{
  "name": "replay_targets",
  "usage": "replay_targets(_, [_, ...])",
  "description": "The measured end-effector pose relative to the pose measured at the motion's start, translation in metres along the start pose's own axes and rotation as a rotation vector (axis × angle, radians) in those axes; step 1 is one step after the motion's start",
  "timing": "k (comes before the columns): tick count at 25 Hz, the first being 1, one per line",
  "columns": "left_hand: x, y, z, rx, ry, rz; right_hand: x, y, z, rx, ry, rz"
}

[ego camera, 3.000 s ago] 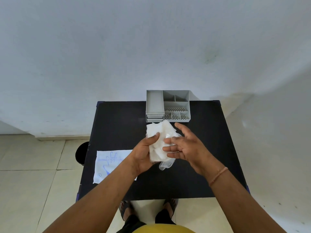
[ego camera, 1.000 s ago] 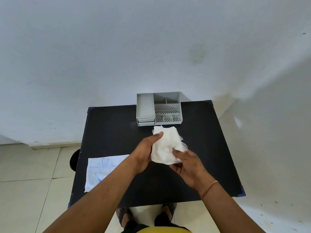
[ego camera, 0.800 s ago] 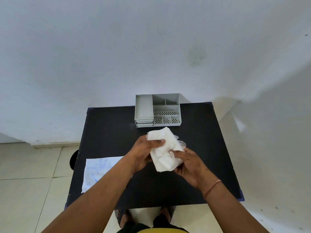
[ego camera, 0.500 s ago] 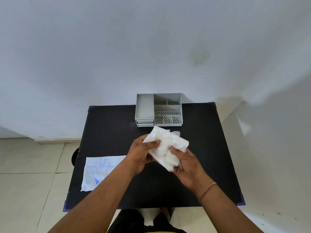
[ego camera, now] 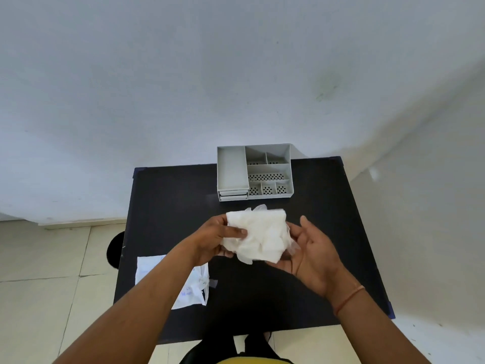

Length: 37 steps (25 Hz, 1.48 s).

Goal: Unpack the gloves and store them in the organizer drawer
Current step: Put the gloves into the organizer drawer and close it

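Note:
A crumpled bundle of thin white gloves point(ego camera: 258, 233) is held over the middle of the black table point(ego camera: 168, 206). My left hand point(ego camera: 215, 236) pinches its left side, thumb on top. My right hand point(ego camera: 312, 250) lies palm up under the bundle's right edge, fingers spread, supporting it. The grey organizer point(ego camera: 254, 172) stands at the table's far edge, with several open compartments on top and two shut drawers point(ego camera: 233, 194) at its front left. The gloves' white printed wrapper point(ego camera: 147, 271) lies flat at the table's left edge, partly hidden by my left forearm.
A white wall rises right behind the table. Tiled floor lies to the left, with a dark round object point(ego camera: 115, 249) under the table's left edge. My feet show below the near edge.
The bundle has been turned and spread flatter between my hands. My right hand has gone from pinching its lower edge to lying open beneath it. My left hand keeps its grip.

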State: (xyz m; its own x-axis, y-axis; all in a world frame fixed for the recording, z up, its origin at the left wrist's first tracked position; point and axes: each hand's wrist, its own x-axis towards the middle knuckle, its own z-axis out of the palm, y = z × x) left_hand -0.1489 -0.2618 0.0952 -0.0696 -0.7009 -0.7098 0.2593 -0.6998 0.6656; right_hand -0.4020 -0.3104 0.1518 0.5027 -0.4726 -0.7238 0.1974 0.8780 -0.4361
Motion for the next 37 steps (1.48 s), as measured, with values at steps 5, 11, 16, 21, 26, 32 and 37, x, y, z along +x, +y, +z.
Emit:
replay_targets(5, [0.009,0.01,-0.022,-0.086,-0.036,0.004,0.015,0.005,0.014,0.046,-0.088,-0.044])
replay_targets(11, [0.022,0.02,-0.045,0.13,-0.109,-0.005,0.046,0.024,0.036,-0.316,0.094,-0.121])
replay_targets(16, [0.037,0.028,-0.038,0.074,0.014,0.007,0.067,0.048,0.031,-0.003,0.26,-0.138])
replay_targets(21, [0.081,0.026,-0.03,-0.209,0.351,-0.128,0.076,0.061,0.014,0.423,0.266,-0.17])
replay_targets(26, [0.124,0.026,-0.023,-0.519,0.473,-0.204,0.088,0.057,0.002,0.516,0.247,-0.177])
replay_targets(32, [0.149,0.027,-0.018,-0.573,0.462,-0.177,0.104,0.051,0.01,0.498,0.285,-0.239])
replay_targets(37, [0.153,0.013,-0.022,-0.661,0.391,-0.156,0.118,0.044,0.024,0.5,0.265,-0.236])
